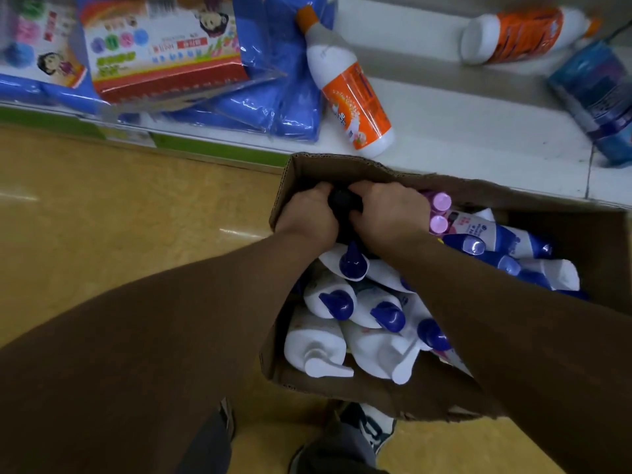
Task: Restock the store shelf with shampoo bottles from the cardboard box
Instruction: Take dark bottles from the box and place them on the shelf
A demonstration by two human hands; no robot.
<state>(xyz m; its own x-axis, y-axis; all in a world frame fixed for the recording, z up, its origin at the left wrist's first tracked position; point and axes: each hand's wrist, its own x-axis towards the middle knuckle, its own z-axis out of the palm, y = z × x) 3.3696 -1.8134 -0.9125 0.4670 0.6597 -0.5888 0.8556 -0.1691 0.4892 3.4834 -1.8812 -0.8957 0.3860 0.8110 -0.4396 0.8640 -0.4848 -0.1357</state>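
My left hand (309,213) and right hand (386,217) both curl tight round a dark bottle (343,200) in the far corner of the cardboard box (342,165), just below the shelf (461,148). It looks wedged against the white bottles (328,299). A hard pull could spill them, or my grip could slip.

The left grip (307,213) and right grip (386,213) are curling round a dark object (343,202) in the far corner of the cardboard box (297,176). They are covering most of it, so its identity is not showing. The right sleeve (513,336) is hiding the box's near right wall. The right edge is cutting off a blue bottle (595,97) on the shelf (461,142). Print on the packs (164,46) is blurring beyond reading.
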